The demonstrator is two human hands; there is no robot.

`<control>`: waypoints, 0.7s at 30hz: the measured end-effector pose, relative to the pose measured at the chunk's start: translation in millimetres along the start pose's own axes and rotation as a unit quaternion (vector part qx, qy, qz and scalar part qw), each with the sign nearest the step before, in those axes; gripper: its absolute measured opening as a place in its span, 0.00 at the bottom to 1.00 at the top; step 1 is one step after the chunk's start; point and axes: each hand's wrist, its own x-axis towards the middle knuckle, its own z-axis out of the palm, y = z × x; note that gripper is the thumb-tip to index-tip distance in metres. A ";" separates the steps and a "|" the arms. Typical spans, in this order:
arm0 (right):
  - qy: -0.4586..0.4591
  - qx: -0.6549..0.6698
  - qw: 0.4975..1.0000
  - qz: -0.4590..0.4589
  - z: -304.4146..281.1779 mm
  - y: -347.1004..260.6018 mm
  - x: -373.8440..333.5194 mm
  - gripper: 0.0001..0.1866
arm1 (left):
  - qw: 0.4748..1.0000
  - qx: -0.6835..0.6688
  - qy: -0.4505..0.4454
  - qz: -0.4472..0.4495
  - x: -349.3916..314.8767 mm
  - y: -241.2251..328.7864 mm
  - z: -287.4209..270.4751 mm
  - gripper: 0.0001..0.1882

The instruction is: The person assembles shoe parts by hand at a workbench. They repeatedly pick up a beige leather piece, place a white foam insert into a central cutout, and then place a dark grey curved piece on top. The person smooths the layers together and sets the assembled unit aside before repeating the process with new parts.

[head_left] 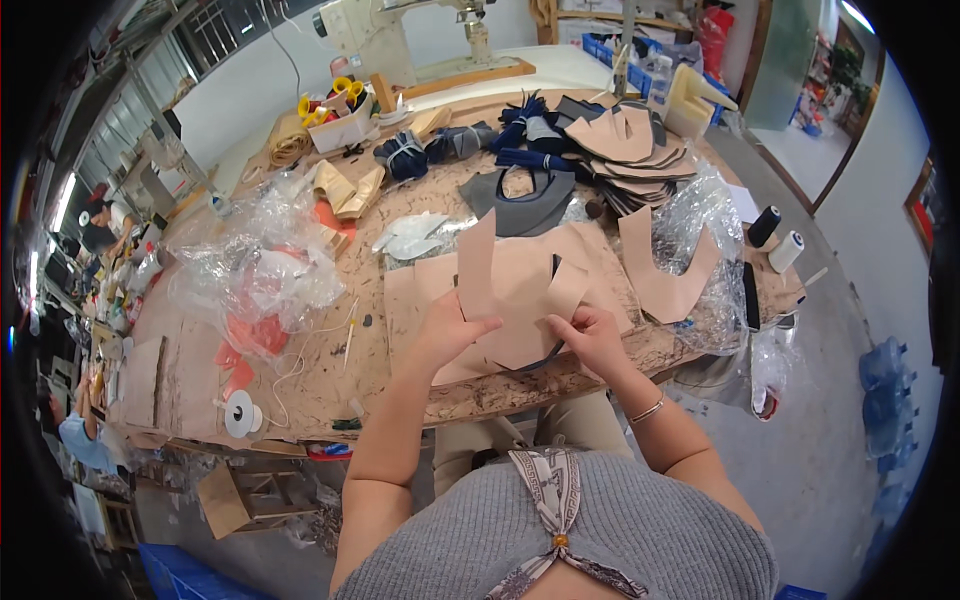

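Item: tan, flat-cut leather piece with two upright prongs point(510, 300), held above the near edge of the worn cork-topped work surface point(330, 370). Its long axis runs roughly near-to-far; the prongs point away from the person, the left prong standing taller, the right one shorter and leaning right. A dark edge shows along its lower right rim.

Left hand point(450, 330): fingers curled closed on the piece's lower left part, thumb laid across the front face.

Right hand point(590, 340): fingers pinched narrowly on the piece's lower right edge, knuckles toward the camera; a thin bracelet point(648, 410) sits on the wrist.

Relative to the held piece:
- Just behind it, more tan cut sheets point(420, 290) lie flat on the surface.
- To its right, a tan U-shaped cut piece point(665, 280) rests on crumpled clear plastic film point(700, 215).
- Further right, a black thread spool point(764, 226) and a white thread spool point(786, 251) stand side by side.
- Behind it, a grey curved leather panel point(520, 200); beyond that, a fanned stack of tan and dark cut pieces point(625, 145).
- To its left, a heap of clear plastic bags point(260, 265) over orange-red scraps.
- Near left, a white tape roll point(240, 412).
- Far behind, a cream post-bed sewing machine point(385, 35).
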 end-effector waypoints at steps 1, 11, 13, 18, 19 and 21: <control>0.022 -0.060 0.998 -0.021 0.5 3.9 0.0 0.13 | 1.000 0.004 0.014 -0.001 -0.3 -7.1 5.5 0.21; 0.034 -0.186 0.981 -0.031 -5.4 6.4 9.8 0.16 | 0.998 0.035 0.040 -0.016 1.6 -17.1 19.1 0.20; 0.031 -0.194 0.979 -0.048 -5.4 5.0 7.9 0.16 | 0.999 0.021 0.041 -0.023 2.0 -18.2 19.6 0.20; 0.034 -0.212 0.975 -0.063 -5.8 7.6 6.6 0.16 | 0.998 0.026 0.048 -0.025 7.6 -26.4 21.8 0.23; 0.034 -0.215 0.974 -0.062 -5.3 6.4 6.3 0.16 | 0.998 0.032 0.055 -0.014 7.7 -27.7 22.7 0.24; 0.033 -0.215 0.974 -0.069 -4.6 4.2 5.4 0.16 | 0.997 0.053 0.064 -0.001 9.5 -35.3 23.8 0.26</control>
